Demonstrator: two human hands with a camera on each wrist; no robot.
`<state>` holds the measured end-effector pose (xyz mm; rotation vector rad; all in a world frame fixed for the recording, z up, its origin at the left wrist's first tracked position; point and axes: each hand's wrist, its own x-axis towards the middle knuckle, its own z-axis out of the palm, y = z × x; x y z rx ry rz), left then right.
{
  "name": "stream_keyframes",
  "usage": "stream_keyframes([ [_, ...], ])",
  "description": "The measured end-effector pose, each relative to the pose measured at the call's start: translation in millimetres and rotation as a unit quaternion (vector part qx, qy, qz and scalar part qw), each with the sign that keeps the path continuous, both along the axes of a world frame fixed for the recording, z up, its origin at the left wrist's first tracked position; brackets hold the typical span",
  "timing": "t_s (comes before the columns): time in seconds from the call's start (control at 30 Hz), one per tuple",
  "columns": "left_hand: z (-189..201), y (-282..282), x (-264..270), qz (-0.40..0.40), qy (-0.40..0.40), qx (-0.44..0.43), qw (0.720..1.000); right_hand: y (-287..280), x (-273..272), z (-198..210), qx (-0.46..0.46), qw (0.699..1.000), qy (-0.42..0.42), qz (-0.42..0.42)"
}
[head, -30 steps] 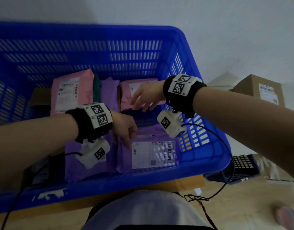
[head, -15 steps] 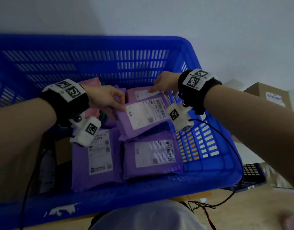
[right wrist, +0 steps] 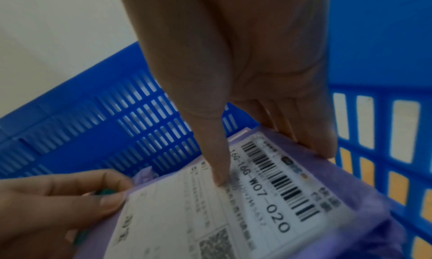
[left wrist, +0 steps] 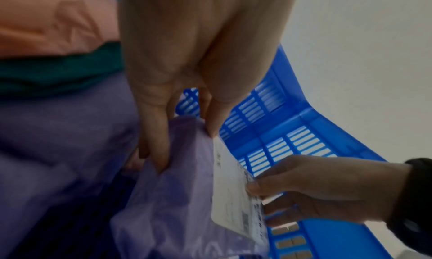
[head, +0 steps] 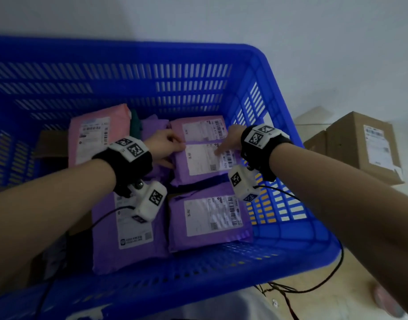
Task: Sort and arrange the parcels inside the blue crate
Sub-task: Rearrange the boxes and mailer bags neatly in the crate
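Observation:
The blue crate [head: 129,88] holds several labelled mailer bags. Both hands hold one purple parcel [head: 203,162] in the crate's right middle. My left hand [head: 168,146] pinches its left edge; in the left wrist view the left hand [left wrist: 187,148] grips the purple parcel [left wrist: 182,198] at a corner. My right hand [head: 228,142] grips its right edge. In the right wrist view the right hand [right wrist: 268,161] has one finger pressed on the parcel's white label [right wrist: 233,216] and the rest curled round the edge. Two pink parcels [head: 99,137] [head: 198,129] lie behind, two purple ones [head: 210,215] [head: 129,232] in front.
A dark green item [head: 135,123] and another purple bag [head: 152,128] sit between the pink parcels. Brown cardboard [head: 50,146] lies at the crate's left. Cardboard boxes [head: 364,146] stand on the floor outside, right of the crate. Wrist camera cables hang over the near rim.
A second ago the hands touched separate parcels. They then lifted the purple parcel together, tilted, and it now sits lower and flatter between the back pink and front right purple parcels.

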<state>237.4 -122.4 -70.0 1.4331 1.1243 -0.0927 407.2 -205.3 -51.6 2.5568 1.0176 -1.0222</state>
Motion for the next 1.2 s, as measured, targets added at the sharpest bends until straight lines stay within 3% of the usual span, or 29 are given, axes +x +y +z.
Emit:
stream_keyframes([
  [0.17,-23,-18,1,0.093,-0.022,-0.106,0.99,-6,4,-16,-0.025,1.0,-0.008,0.016],
  [0.43,-46,-37,1,0.16,-0.025,-0.172,0.972,-6,2,-36,-0.042,0.998,-0.006,0.043],
  [0.67,-50,-36,5,0.09,0.047,-0.233,0.967,-5,1,-55,-0.053,0.998,0.009,0.033],
  [0.87,-65,-33,13,0.123,0.031,-0.17,0.977,-5,5,-64,-0.019,1.0,0.01,-0.012],
  [1.1,-97,-28,22,0.068,0.093,-0.182,0.977,-7,2,-92,-0.059,0.998,0.017,-0.006],
  [1.2,-85,-33,26,0.043,0.102,-0.187,0.976,-3,7,-109,-0.062,0.998,0.0,0.014],
])
